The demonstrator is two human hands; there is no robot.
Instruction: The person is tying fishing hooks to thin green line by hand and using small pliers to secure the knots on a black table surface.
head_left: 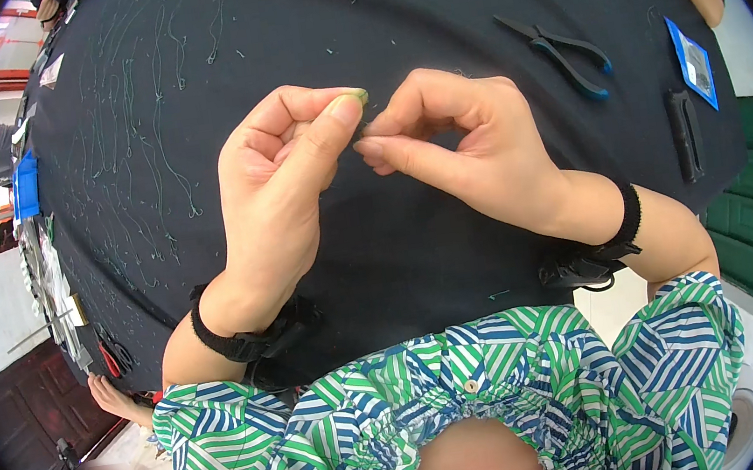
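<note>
Over the middle of the black cloth (418,267) my two hands are raised with their fingertips nearly meeting. My left hand (279,172) is closed in a pinch, thumb against forefinger, with a bit of yellowish green at the tips. My right hand (476,129) pinches too, thumb and forefinger together, and a tiny dark bit shows at the fingertips. What either pinch holds is too small to name. Thin green threads (158,97) with little loops and knots lie in rows on the cloth to the left of my hands.
Pliers (566,52) with blue-tipped handles lie beyond my right hand. Farther right are a blue packet (692,63) and a long black case (685,134). Red-handled scissors (112,357) lie at the left edge. Other people sit around the table; one hand (110,395) rests at lower left.
</note>
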